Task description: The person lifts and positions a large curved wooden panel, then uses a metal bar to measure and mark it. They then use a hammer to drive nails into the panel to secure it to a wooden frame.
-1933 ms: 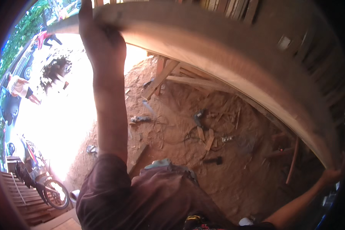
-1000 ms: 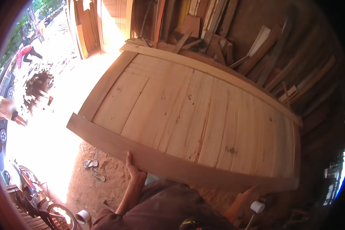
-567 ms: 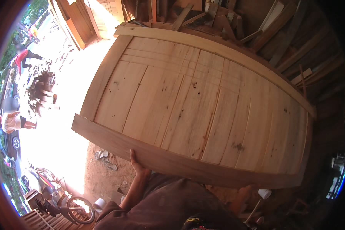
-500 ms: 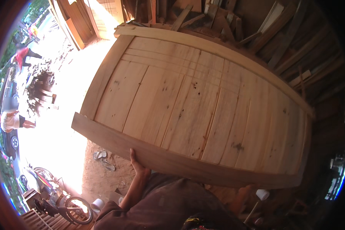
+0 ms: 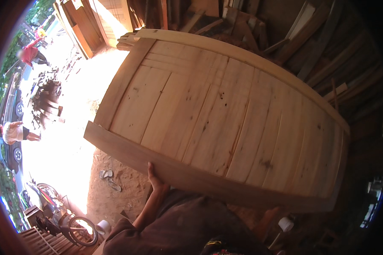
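A large wooden door (image 5: pixel 200 106) of pale planks set in a frame lies tilted in front of me and fills most of the head view. My left hand (image 5: pixel 156 182) grips its near edge left of the middle, with the thumb up on the face of the darker near rail and the other fingers hidden beneath. Farther right, my right hand (image 5: pixel 275 212) is at the underside of the same edge, dim and mostly hidden. It seems to hold the door from below. Stacked timber ends (image 5: pixel 127 41) stick out by the door's far left corner.
Loose boards (image 5: pixel 315 46) lean behind the door. A motorcycle (image 5: pixel 78 229) stands at the lower left, near a white cup-like container (image 5: pixel 102 226). A pair of sandals (image 5: pixel 108 176) lies on the dirt. Outside are a wood-scrap pile (image 5: pixel 49 102) and two people (image 5: pixel 15 131).
The door's left end has shifted slightly to the right in view, and more stacked timber shows by its far left corner. Both hands keep their places on the edge.
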{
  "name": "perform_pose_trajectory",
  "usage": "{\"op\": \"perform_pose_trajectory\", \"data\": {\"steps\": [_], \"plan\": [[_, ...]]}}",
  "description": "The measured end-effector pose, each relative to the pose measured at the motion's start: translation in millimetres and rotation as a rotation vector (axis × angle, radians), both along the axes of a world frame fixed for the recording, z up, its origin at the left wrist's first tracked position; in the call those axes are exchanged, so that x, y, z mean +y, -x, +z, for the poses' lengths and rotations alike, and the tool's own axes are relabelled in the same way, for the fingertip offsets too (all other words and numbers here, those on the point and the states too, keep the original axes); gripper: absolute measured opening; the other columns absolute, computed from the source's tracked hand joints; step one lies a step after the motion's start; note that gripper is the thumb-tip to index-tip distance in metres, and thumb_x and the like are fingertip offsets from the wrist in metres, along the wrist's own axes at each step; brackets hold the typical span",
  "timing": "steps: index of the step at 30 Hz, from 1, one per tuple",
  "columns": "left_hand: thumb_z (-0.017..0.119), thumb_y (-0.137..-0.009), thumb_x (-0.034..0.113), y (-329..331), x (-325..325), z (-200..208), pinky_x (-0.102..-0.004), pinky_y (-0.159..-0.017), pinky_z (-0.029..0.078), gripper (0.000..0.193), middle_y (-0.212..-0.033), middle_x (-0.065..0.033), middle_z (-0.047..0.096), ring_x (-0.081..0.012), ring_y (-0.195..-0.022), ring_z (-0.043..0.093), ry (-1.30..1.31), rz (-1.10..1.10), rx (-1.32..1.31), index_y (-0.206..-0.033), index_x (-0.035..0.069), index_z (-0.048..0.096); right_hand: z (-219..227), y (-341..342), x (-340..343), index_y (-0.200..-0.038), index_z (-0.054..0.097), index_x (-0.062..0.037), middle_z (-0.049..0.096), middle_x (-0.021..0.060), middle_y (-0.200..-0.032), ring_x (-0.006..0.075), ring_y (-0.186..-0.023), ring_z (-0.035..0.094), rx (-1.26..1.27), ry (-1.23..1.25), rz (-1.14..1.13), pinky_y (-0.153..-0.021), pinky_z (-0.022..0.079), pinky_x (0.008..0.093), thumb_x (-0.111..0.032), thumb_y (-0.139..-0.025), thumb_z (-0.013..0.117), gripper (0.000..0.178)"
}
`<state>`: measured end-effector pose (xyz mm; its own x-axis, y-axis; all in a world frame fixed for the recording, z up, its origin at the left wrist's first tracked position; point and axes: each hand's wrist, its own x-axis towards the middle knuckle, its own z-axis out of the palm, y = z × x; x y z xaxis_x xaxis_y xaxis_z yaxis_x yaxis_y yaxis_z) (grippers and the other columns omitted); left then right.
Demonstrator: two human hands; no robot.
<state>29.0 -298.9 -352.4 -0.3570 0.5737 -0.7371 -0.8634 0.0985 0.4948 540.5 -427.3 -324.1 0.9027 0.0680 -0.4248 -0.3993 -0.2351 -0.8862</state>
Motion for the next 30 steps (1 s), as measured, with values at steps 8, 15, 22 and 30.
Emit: {"op": "perform_pose_trajectory", "data": {"steps": [8,15,22,30], "plan": [[0.070,-0.087,0.064,-15.6,10.5,18.8,-0.0558,-0.117,0.036,0.087,-0.144,-0.0155,0.053,-0.0382,-0.134,0.048,-0.115,-0.049,-0.027,-0.150,0.009,0.045,11.0,-10.2,-9.8,-0.152,0.035,0.0074,0.048,0.0218,-0.148,0.0349,-0.130,0.052,0.076,-0.055,-0.023,-0.101,0.047,0.0501,-0.070,-0.093,0.057,0.100],[0.072,-0.085,0.062,5.3,-0.4,-19.3,-0.0531,-0.119,0.035,0.093,-0.146,-0.0139,0.049,-0.0362,-0.137,0.045,-0.053,-0.240,0.010,-0.152,0.005,0.041,17.2,-31.5,-29.3,-0.154,0.032,0.0080,0.046,0.0223,-0.151,0.0359,-0.132,0.051,0.078,-0.127,-0.144,-0.104,0.046,0.0513,-0.074,-0.093,0.055,0.105],[0.063,-0.090,0.060,-11.7,25.5,-6.7,-0.0520,-0.117,0.037,0.085,-0.147,-0.0150,0.050,-0.0352,-0.136,0.046,0.086,-0.416,0.215,-0.151,0.004,0.041,8.3,-55.1,-43.1,-0.156,0.028,0.0087,0.045,0.0228,-0.153,0.0369,-0.134,0.050,0.084,-0.219,-0.293,-0.107,0.045,0.0525,-0.077,-0.093,0.053,0.109],[0.053,-0.097,0.057,-3.1,24.4,-1.3,-0.0507,-0.116,0.039,0.077,-0.147,-0.0163,0.050,-0.0340,-0.135,0.048,0.074,-0.421,0.279,-0.150,0.002,0.042,39.9,-57.6,-9.3,-0.155,0.033,0.0088,0.048,0.0238,-0.150,0.0361,-0.134,0.052,0.153,-0.113,-0.363,-0.109,0.044,0.0519,-0.079,-0.092,0.053,0.109]]}}
